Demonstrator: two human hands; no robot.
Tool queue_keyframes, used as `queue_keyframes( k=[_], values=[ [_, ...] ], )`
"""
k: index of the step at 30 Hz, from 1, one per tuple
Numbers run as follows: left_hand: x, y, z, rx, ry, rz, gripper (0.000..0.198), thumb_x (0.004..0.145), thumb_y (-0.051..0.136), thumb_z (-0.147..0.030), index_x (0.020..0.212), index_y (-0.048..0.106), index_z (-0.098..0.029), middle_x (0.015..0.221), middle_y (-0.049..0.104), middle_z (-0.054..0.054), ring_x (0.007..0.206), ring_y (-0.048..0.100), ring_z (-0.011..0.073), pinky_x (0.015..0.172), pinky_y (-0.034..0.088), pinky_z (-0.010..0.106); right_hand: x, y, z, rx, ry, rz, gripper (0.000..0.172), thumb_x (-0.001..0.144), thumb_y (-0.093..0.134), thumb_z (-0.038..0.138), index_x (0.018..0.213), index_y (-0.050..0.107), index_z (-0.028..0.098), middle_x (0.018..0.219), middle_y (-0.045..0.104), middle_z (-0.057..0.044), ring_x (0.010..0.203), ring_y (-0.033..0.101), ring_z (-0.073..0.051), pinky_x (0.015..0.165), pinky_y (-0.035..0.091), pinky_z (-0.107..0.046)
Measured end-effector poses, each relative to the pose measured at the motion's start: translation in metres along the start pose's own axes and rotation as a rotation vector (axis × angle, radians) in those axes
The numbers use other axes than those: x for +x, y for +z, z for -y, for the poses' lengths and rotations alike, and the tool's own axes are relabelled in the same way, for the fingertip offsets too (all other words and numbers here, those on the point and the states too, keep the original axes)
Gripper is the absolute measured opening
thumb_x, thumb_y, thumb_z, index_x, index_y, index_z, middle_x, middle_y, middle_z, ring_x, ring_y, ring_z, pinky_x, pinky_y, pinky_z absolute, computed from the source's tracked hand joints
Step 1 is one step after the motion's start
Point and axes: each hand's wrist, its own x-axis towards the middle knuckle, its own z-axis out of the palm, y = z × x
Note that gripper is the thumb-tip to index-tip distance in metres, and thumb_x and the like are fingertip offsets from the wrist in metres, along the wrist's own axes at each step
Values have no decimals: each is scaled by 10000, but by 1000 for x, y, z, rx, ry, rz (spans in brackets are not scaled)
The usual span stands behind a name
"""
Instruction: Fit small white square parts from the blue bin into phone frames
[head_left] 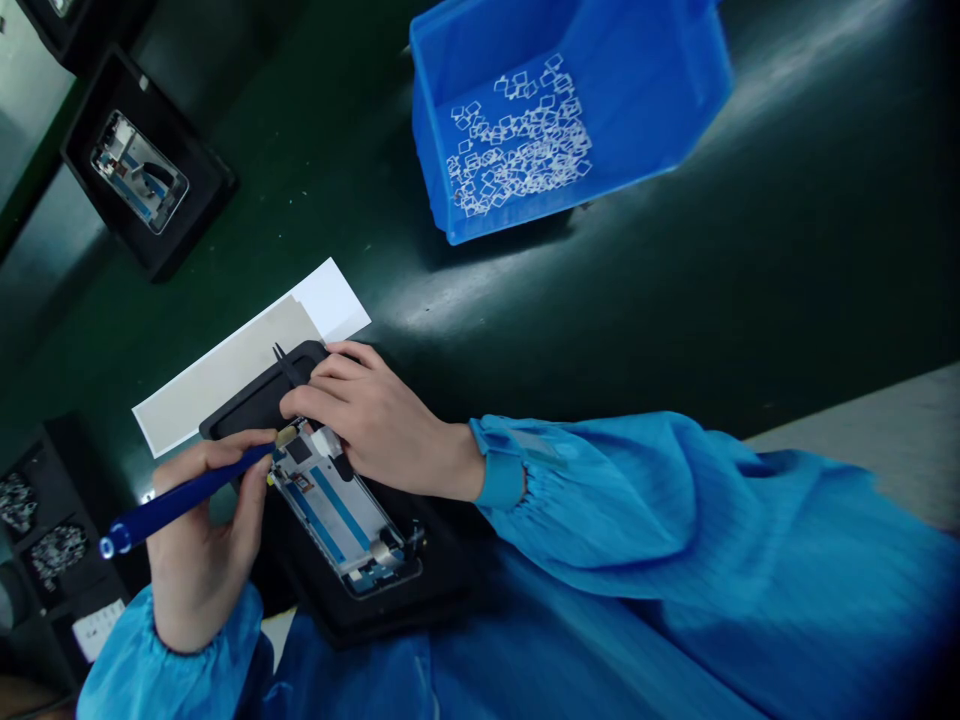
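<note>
My left hand [210, 530] is closed around a blue pen-shaped tool [180, 500], whose tan tip touches the top end of an open phone body [337, 510]. White and blue strips and small parts show inside the phone. It lies in a black tray [322, 600] close to my body. My right hand [382, 420] rests over the phone's upper right side, fingers bent. Dark tweezers [286, 364] stick out from under its fingers, tips pointing up and left; the rest of them is hidden by the hand.
A blue bin [645, 130] with many small white frames stands at the back. A white sheet with a beige strip [240, 360] lies behind the tray. Another phone body [139, 172] sits in a black tray at upper left. A compartmented black box [67, 480] holds small parts.
</note>
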Motion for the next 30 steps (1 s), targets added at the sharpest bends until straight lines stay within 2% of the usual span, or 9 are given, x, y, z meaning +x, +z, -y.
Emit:
queue_keyframes(
  k=[4,7,11,16,19,22,24,27,30],
  values=[
    [8,-3,-8,107,65,75,186,868,666,-184,950,502,-216,960,731,59,891,737,206,737,590,308,0,0,0,-16,1,17,335,861,440,-79,1067,604,128,973,681,-68,970,539,-221,1067,306,-416],
    [10,-4,-10,191,138,106,186,892,650,-227,1004,502,-220,999,732,63,888,738,208,680,577,288,0,-1,1,-26,6,31,328,867,439,-71,1066,603,132,972,680,-66,966,535,-222,1066,299,-413],
    [9,-4,-6,216,156,110,184,906,634,-246,1034,502,-229,1002,730,59,864,739,213,643,570,287,0,-1,1,-18,5,26,297,895,431,-41,1057,606,136,934,674,-55,941,527,-218,1068,291,-404],
    [6,2,-3,225,196,84,186,902,637,-197,1040,515,-224,1018,731,52,889,737,198,682,573,268,0,-1,1,3,1,12,312,895,405,-45,1042,611,137,910,667,-54,922,540,-215,1050,305,-391],
    [2,8,1,101,82,17,189,891,653,-190,1011,510,-223,1003,731,49,948,731,202,730,580,272,1,-1,2,10,21,44,303,888,421,-43,1034,608,147,895,664,-53,925,558,-216,1053,304,-393],
    [-2,15,12,-230,-121,-126,231,887,666,-224,988,458,-220,949,741,51,905,743,197,741,600,287,1,0,3,20,24,46,312,853,448,-60,1029,602,146,919,675,-55,933,564,-215,1050,307,-397],
    [-5,19,19,-397,-200,-239,279,872,690,-253,976,433,-222,915,749,47,857,749,189,737,611,293,1,0,3,19,29,49,328,834,453,-68,1026,595,156,939,679,-49,932,567,-212,1051,311,-401],
    [-11,20,26,-441,-230,-345,327,842,729,-279,969,433,-221,899,751,39,868,749,191,762,618,309,2,0,4,13,41,56,326,825,468,-61,1023,588,169,947,679,-42,926,572,-209,1053,317,-407],
    [-16,18,24,-401,-213,-333,304,852,719,-259,975,444,-216,919,751,50,881,745,191,757,610,304,2,0,4,16,45,53,314,820,487,-57,1013,589,168,928,672,-38,914,572,-208,1047,326,-403]
  ],
)
